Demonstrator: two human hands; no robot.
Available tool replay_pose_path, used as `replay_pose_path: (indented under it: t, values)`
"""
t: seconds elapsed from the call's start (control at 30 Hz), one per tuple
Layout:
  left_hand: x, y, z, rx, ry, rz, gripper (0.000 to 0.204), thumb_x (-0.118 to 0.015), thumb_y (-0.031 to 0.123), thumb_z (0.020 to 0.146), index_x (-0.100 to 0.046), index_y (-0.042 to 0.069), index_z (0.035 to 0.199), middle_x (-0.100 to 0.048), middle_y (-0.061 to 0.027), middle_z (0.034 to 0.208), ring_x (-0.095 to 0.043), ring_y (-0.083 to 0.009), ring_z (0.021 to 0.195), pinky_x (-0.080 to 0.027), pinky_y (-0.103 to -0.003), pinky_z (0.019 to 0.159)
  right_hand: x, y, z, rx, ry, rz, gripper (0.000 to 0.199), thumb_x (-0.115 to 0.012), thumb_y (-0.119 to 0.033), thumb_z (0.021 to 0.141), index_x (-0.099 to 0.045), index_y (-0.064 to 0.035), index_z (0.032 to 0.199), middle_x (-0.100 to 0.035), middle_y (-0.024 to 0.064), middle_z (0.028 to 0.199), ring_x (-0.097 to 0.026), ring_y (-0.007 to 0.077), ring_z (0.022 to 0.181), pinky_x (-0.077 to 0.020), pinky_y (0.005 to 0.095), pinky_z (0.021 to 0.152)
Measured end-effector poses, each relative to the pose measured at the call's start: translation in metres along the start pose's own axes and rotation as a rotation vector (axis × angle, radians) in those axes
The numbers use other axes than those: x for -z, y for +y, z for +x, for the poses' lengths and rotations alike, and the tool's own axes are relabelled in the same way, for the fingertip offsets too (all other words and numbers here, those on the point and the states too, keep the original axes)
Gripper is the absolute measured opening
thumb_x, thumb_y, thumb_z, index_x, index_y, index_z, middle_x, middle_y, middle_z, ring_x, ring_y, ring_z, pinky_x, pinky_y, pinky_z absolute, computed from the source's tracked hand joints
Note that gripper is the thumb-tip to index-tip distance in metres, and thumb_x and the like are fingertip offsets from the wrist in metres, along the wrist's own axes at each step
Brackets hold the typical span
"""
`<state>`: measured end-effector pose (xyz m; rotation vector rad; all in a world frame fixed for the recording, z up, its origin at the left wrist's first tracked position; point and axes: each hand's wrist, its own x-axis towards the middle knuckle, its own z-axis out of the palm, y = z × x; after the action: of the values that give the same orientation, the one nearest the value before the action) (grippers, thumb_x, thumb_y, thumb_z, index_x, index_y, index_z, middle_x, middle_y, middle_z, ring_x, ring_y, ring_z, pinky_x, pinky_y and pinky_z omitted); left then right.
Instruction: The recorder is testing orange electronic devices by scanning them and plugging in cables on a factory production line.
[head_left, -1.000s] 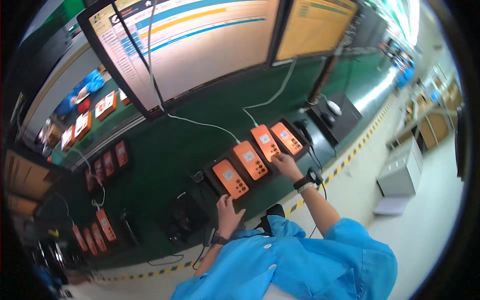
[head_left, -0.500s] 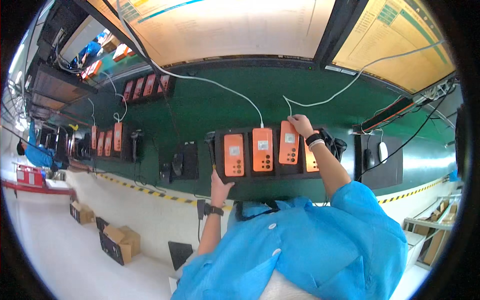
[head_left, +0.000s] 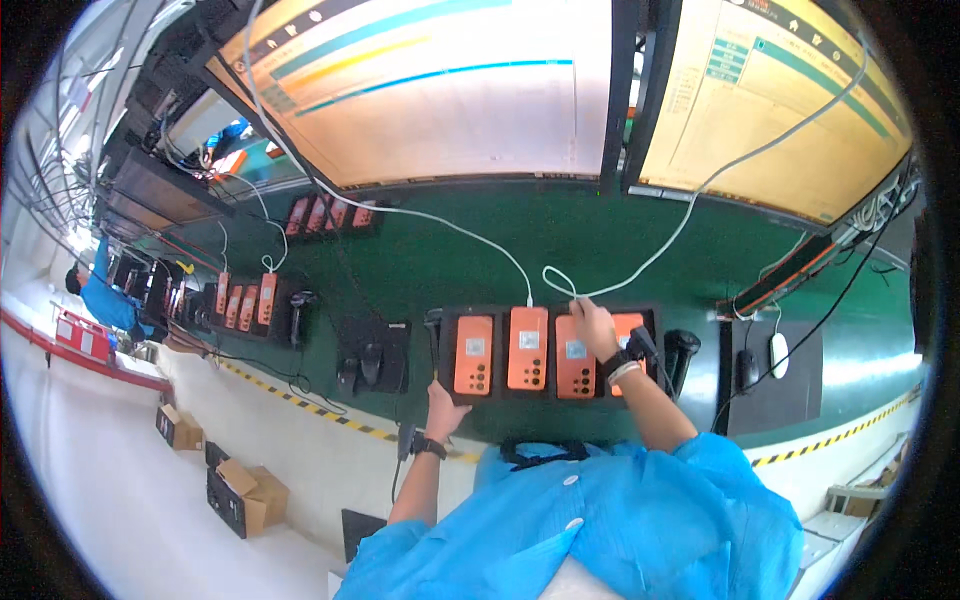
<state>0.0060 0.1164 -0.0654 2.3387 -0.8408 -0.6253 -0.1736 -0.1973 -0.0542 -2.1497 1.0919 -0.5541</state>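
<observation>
Orange phones stand in a row of slots in a black tray (head_left: 500, 397) before me, their backs with labels and round camera lenses facing up. My right hand (head_left: 595, 330) is closed at the top end of the third phone (head_left: 576, 365), its fingertips at the end of a white cable (head_left: 640, 284). The plug itself is hidden by the fingers. Under my right wrist lies the fourth phone (head_left: 628, 325), partly covered. A second white cable runs into the top of the second phone (head_left: 527, 350). My left hand (head_left: 443, 412) rests at the tray's near left corner, thumb spread, beside the first phone (head_left: 473, 358).
Two monitors (head_left: 450, 120) stand behind the green bench. A black handheld scanner (head_left: 682, 355) is right of the tray; farther right are a black mouse (head_left: 748, 370) and a white mouse (head_left: 779, 355). More phone trays (head_left: 335, 215) lie at the left. Open cartons (head_left: 255, 490) sit on the floor.
The third phone, tilted and raised before, now lies lower and straighter in its slot. My right hand came down with it, and the cable makes a small loop above it. The whole view shifted.
</observation>
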Motion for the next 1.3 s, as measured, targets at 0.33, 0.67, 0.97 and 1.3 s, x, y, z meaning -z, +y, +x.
replay_pose_path:
  t: [0.33, 0.67, 0.97, 1.3]
  values:
    - [-0.005, -0.002, 0.003, -0.052, 0.100, -0.037, 0.088, -0.083, 0.003, 0.058, -0.032, -0.007, 0.129, -0.041, -0.0267, 0.125, -0.040, -0.0425, 0.120, -0.034, -0.043, 0.106, 0.057, 0.048, 0.028, 0.113, 0.353, 0.165, 0.027, -0.050, -0.025, 0.095, -0.058, -0.0006, 0.086, -0.059, 0.0235, 0.085, -0.057, 0.0425, 0.081, -0.0454, 0.0485, 0.070]
    - [0.007, 0.008, 0.005, 0.033, 0.020, 0.073, 0.072, -0.083, 0.010, 0.063, -0.038, -0.008, 0.115, -0.048, -0.0274, 0.120, -0.049, -0.0411, 0.114, -0.040, -0.042, 0.097, 0.128, 0.104, -0.067, -0.393, 0.217, -0.111, 0.056, -0.053, -0.036, 0.091, -0.048, 0.0121, 0.121, -0.061, 0.0323, 0.104, -0.058, 0.0461, 0.100, -0.0465, 0.0468, 0.087]
    - [0.023, 0.033, 0.017, 0.055, 0.022, 0.230, 0.074, -0.086, 0.018, 0.061, -0.042, -0.006, 0.117, -0.057, -0.0269, 0.109, -0.055, -0.0427, 0.106, -0.047, -0.044, 0.088, 0.090, 0.091, -0.105, -0.482, 0.169, -0.095, 0.033, -0.056, -0.022, 0.089, -0.052, 0.0004, 0.114, -0.064, 0.0295, 0.089, -0.061, 0.0468, 0.085, -0.0491, 0.0527, 0.073]
    - [0.018, 0.013, 0.017, 0.056, -0.045, 0.219, 0.074, -0.086, 0.020, 0.061, -0.041, -0.006, 0.114, -0.056, -0.0270, 0.115, -0.056, -0.0411, 0.106, -0.048, -0.045, 0.087, 0.085, 0.094, -0.127, -0.544, 0.192, -0.049, 0.033, -0.058, -0.014, 0.086, -0.053, 0.0040, 0.113, -0.062, 0.0319, 0.091, -0.059, 0.0475, 0.090, -0.0465, 0.0523, 0.076]
